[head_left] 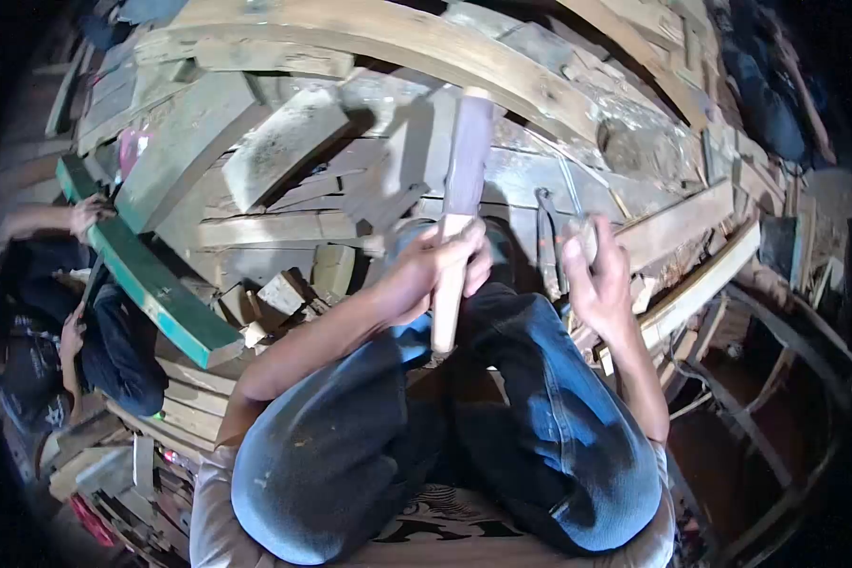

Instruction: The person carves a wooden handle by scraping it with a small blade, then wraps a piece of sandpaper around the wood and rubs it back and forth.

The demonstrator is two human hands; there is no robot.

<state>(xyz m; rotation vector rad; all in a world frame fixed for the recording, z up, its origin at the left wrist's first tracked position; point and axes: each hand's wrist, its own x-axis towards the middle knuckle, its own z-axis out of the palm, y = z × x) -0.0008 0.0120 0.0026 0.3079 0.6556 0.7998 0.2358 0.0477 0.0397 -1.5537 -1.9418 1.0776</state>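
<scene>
Wearer's shirt (435, 551), six o'clock: dark print (452, 530), not legible.
Co-worker's shirt (26, 381), eight o'clock: pale star (55, 417), no readable words.

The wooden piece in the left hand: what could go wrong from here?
The wooden piece is held by the left hand alone, above the jeans, so a loosened grip might let it drop.

The green beam, with a co-worker's hand on it, ends near the person's left arm; if shifted, it could knock that arm.
</scene>
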